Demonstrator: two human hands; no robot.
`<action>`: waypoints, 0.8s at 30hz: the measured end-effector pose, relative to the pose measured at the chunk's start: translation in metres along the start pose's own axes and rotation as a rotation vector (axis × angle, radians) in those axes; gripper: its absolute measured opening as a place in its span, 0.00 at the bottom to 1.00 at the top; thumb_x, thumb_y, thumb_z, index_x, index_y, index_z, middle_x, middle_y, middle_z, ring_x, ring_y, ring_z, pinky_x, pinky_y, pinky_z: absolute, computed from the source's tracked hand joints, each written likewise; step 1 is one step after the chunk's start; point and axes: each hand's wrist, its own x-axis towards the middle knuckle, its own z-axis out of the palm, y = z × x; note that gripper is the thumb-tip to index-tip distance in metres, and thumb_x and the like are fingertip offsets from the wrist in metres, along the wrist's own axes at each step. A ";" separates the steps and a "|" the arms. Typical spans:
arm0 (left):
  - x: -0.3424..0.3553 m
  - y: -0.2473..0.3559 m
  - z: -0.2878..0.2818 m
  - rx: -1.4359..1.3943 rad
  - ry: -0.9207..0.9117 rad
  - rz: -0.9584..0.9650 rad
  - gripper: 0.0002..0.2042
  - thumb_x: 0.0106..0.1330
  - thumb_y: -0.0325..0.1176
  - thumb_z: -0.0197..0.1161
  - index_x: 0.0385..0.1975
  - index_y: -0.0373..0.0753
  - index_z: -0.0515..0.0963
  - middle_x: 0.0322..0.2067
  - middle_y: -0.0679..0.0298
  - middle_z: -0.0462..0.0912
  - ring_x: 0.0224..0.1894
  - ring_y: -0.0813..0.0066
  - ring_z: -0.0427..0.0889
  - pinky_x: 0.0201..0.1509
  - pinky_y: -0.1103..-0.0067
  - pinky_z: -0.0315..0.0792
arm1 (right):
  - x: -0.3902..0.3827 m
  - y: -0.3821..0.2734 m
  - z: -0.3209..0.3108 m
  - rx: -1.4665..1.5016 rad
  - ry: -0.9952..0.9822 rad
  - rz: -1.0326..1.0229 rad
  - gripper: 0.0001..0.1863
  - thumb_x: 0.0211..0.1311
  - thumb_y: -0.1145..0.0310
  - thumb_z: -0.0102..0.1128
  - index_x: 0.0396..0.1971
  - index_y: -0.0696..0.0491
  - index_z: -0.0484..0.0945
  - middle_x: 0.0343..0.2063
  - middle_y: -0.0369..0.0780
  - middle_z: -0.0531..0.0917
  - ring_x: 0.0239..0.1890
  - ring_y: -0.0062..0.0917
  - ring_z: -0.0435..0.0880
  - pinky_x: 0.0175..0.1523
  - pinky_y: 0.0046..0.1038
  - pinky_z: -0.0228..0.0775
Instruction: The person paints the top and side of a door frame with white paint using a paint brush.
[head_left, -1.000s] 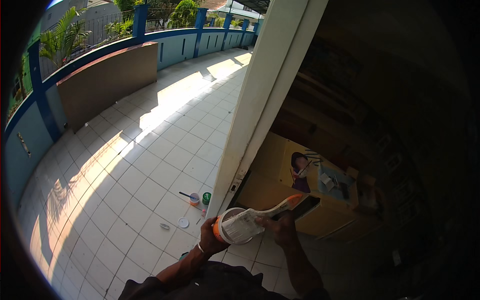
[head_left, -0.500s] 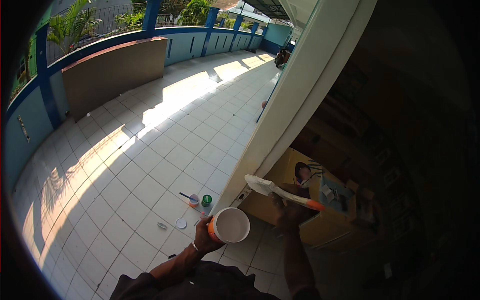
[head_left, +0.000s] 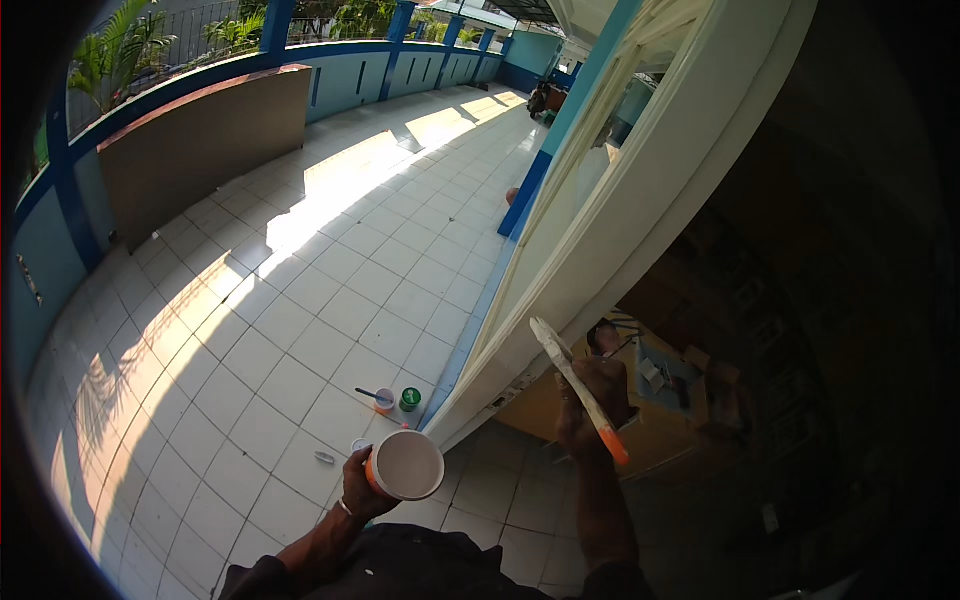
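Observation:
My left hand (head_left: 362,488) is closed around an orange and white tub (head_left: 407,465) of pale paint, tilted so its inside shows. In my right hand (head_left: 592,395) a paintbrush (head_left: 590,405) is gripped by its pale, orange-ended handle. Whitish paint coats its bristles, which point up and lie over the white door frame (head_left: 610,250); whether they touch it I cannot tell. A dark metal plate (head_left: 505,398) is set into the frame's lower part.
On the tiled floor (head_left: 300,345) stand a green can (head_left: 410,399) and a small paint cup (head_left: 383,400) with a brush across it. A brown panel (head_left: 205,150) leans on the blue wall. Inside the dim room, what may be a person (head_left: 603,338) is near a cluttered yellow table (head_left: 650,430).
The paintbrush has swung from nearly level to steep, bristles up. My left hand and the tub have shifted left and slightly down in view. More of the door frame and window shows.

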 end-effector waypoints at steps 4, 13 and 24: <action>-0.001 0.015 0.008 0.031 -0.095 -0.035 0.35 0.67 0.55 0.55 0.69 0.38 0.71 0.65 0.50 0.75 0.66 0.48 0.76 0.69 0.48 0.71 | -0.046 0.002 0.027 0.005 -0.421 0.093 0.25 0.46 0.81 0.71 0.48 0.52 0.82 0.39 0.42 0.83 0.42 0.40 0.84 0.46 0.41 0.79; -0.008 0.016 0.005 0.020 -0.107 -0.022 0.36 0.66 0.57 0.56 0.69 0.38 0.70 0.65 0.50 0.75 0.67 0.47 0.76 0.69 0.46 0.70 | 0.001 -0.005 0.001 -0.114 0.031 -0.008 0.16 0.55 0.81 0.70 0.45 0.53 0.83 0.39 0.44 0.83 0.41 0.39 0.84 0.46 0.39 0.78; -0.022 -0.007 0.000 -0.044 -0.096 0.039 0.34 0.67 0.56 0.55 0.68 0.39 0.72 0.64 0.51 0.76 0.66 0.49 0.76 0.69 0.46 0.70 | 0.016 0.005 0.018 -0.071 -0.094 -0.099 0.13 0.62 0.82 0.66 0.46 0.56 0.80 0.38 0.44 0.82 0.41 0.39 0.82 0.45 0.40 0.77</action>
